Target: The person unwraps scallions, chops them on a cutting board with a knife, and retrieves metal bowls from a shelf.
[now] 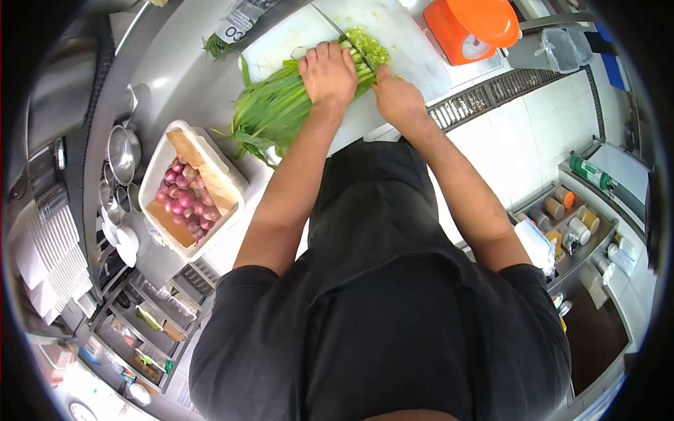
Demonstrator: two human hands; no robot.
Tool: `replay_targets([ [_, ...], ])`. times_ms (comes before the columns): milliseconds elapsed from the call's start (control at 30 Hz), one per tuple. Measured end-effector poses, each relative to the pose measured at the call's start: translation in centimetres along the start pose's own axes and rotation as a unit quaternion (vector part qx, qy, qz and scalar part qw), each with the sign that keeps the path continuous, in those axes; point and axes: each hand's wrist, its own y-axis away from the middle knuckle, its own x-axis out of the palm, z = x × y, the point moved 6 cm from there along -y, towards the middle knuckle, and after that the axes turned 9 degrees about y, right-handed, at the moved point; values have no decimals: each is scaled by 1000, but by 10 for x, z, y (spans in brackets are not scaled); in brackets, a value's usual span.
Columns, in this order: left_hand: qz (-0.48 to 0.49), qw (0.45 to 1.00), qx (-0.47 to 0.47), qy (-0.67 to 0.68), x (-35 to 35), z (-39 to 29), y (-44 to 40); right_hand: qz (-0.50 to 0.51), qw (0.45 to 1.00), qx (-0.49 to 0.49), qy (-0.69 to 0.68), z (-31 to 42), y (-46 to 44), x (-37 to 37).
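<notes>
Right grip [401, 98]: one bare hand, fingers wrapped closely round the handle of a knife [357, 49], blade lying across the cut end of the bundle.
Left grip [328, 74]: one bare hand, palm down, fingers bent over the green stalks [270, 116] and holding them, near the blade.
Bundle: long, leafy, lying on the white cutting board [421, 70], leaf ends reaching past its edge.
Chopped pieces [370, 42]: pale green heap on the board, just across the blade from the bundle.
Kitchen scale [460, 31]: orange, one, to the right of the board.
Basket [153, 165]: white, one, left of the stalks, with brown paper [214, 181] inside and many red onions [184, 198].
Worktop [165, 81]: steel, board and basket both on it.
Apron [375, 186]: black, worn by the person cutting.
</notes>
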Motion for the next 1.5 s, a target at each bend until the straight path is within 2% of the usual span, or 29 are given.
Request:
replay_targets([
  [267, -12, 1000, 15, 16, -3, -2, 3, -41, 998, -36, 10, 4, -22, -14],
  [500, -34, 999, 33, 25, -4, -4, 3, -52, 998, -24, 34, -4, 43, -44],
  [667, -14, 999, 24, 30, -2, -2, 3, -59, 996, -37, 47, -3, 80, -32],
  [833, 1, 999, 40, 9, 0, -3, 3, -19, 999, -12, 47, -11, 97, -29],
  [967, -6, 999, 46, 24, 0, -3, 3, 2, 1000, 2, 25, -13, 72, -4],
  [1133, -11, 999, 45, 26, -2, -2, 1, -54, 998, -39, -7, -12, 15, -2],
  [1333, -22, 998, 34, 38, -2, -3, 1, 18, 999, -8, 32, -4, 72, -38],
  [1500, -8, 998, 39, 50, 4, 1, 0, -3, 1000, -14, 22, -10, 46, 3],
])
